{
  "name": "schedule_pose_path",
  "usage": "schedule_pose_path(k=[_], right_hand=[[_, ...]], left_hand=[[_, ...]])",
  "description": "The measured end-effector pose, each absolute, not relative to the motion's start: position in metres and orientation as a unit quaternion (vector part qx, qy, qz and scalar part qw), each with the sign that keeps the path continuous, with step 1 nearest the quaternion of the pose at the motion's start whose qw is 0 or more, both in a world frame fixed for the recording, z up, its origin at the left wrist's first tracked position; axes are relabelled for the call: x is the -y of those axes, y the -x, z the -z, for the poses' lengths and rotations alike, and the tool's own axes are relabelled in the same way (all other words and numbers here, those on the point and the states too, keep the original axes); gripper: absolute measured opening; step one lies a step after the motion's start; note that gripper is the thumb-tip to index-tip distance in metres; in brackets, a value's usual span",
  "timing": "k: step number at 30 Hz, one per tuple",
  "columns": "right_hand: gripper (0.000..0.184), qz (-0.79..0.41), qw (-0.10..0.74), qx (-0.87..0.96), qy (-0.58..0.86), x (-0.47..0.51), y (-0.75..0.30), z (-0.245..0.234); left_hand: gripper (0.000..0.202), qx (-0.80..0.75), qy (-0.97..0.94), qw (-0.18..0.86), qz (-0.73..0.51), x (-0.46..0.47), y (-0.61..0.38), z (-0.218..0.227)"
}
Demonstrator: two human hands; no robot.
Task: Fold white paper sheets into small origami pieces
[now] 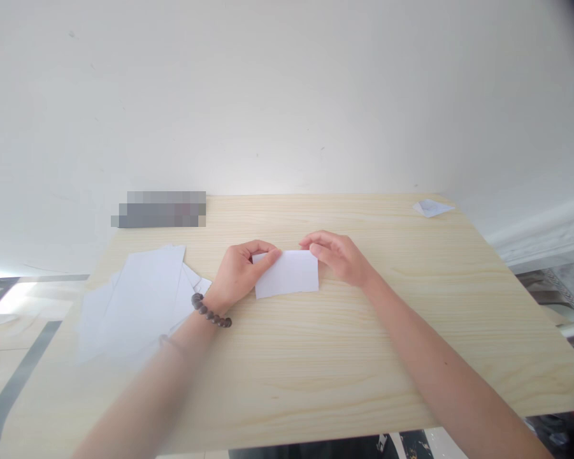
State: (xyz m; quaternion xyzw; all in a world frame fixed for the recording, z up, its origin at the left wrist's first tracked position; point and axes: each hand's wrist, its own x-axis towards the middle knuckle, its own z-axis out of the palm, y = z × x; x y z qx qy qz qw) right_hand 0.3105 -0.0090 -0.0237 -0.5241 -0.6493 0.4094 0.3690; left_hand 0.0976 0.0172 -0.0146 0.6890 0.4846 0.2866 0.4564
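A small white rectangle of paper (289, 274), its upper edge straight like a fold, is between my hands over the middle of the table. My left hand (243, 268), with a dark bead bracelet at the wrist, pinches its upper left part, thumb in front and fingers behind. At the upper right corner is my right hand (339, 255), closed with the thumb at the paper's edge and the index finger just behind it. Whether the paper's lower edge rests on the wood I cannot tell.
Loose white sheets (143, 293) lie overlapping on the left of the light wooden table (363, 370). A folded paper piece (434, 208) is at the far right corner. Against the wall (287, 95), at the back left, sits a blurred-out grey object (160, 210).
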Motion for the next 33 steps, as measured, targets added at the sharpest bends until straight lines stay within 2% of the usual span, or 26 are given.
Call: schedule_pose_path(k=[3, 14, 25, 33], right_hand=[[0.025, -0.353, 0.343, 0.689, 0.532, 0.012, -0.3, 0.025], [0.019, -0.235, 0.379, 0.748, 0.491, 0.016, -0.29, 0.029], [0.022, -0.258, 0.35, 0.726, 0.533, 0.008, -0.317, 0.025], [0.025, -0.278, 0.372, 0.675, 0.574, 0.005, -0.338, 0.025]], left_hand=[[0.032, -0.477, -0.699, 0.453, -0.282, -0.012, -0.102, 0.014], [0.025, -0.466, -0.707, 0.458, -0.269, -0.01, -0.103, 0.011], [0.023, -0.506, -0.712, 0.439, -0.208, -0.017, -0.097, 0.009], [0.027, -0.491, -0.687, 0.494, -0.208, -0.023, -0.09, 0.015]])
